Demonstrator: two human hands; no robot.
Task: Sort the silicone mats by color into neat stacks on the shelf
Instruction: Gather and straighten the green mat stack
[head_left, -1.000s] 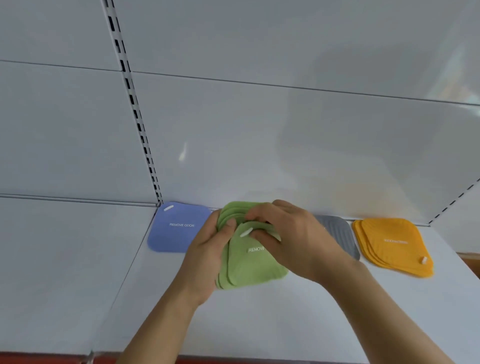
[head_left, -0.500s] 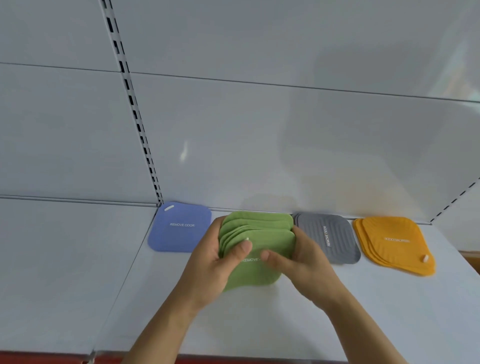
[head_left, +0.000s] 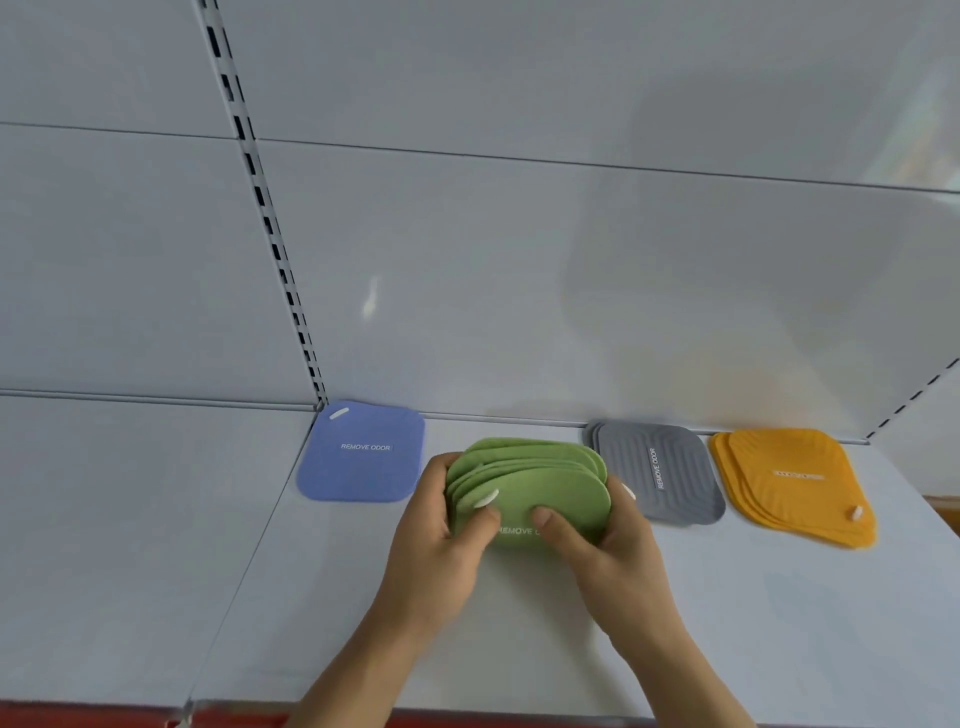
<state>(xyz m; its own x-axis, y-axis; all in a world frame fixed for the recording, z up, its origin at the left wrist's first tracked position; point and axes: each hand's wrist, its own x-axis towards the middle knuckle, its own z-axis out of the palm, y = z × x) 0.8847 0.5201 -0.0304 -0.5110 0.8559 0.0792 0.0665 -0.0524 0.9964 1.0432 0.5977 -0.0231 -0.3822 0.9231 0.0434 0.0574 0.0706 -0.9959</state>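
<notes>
Several green mats (head_left: 535, 483) stand bunched on edge in the middle of the white shelf (head_left: 519, 649), fanned toward the back. My left hand (head_left: 436, 540) grips their left side, thumb on the front mat. My right hand (head_left: 597, 551) grips the right side, thumb pressed on the front mat too. A blue mat (head_left: 363, 452) lies flat at the back left. A grey stack (head_left: 657, 473) lies to the right of the green ones. A slightly fanned orange stack (head_left: 792, 483) lies at the far right.
The white back panel (head_left: 519, 286) rises right behind the mats, with a slotted upright (head_left: 270, 223) at the left and another (head_left: 914, 400) at the right. The shelf's red front edge (head_left: 234, 719) runs along the bottom.
The green mats went from lying loosely spread to being gathered and tipped up on edge between both hands. My right hand moved off the top to the right side, uncovering the grey stack.
</notes>
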